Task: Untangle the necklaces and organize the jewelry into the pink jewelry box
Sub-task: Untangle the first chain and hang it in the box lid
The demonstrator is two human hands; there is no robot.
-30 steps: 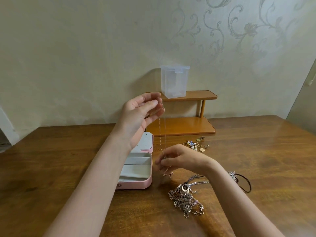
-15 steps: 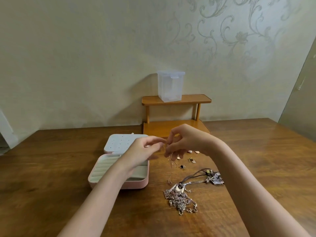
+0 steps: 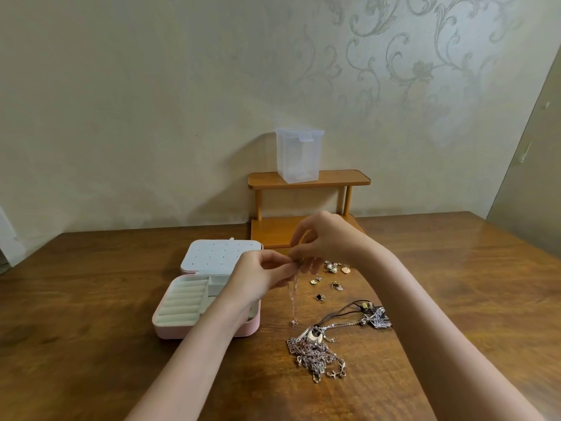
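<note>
Necklace chain hangs from both hands, left hand and right hand fingers pinching its top, likely to fold it for the pink jewelry box.

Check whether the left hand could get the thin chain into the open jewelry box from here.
Probably yes. The left hand pinches the thin chain just right of the jewelry box, whose lid lies open; nothing stands between, though the right hand also pinches it.
</note>
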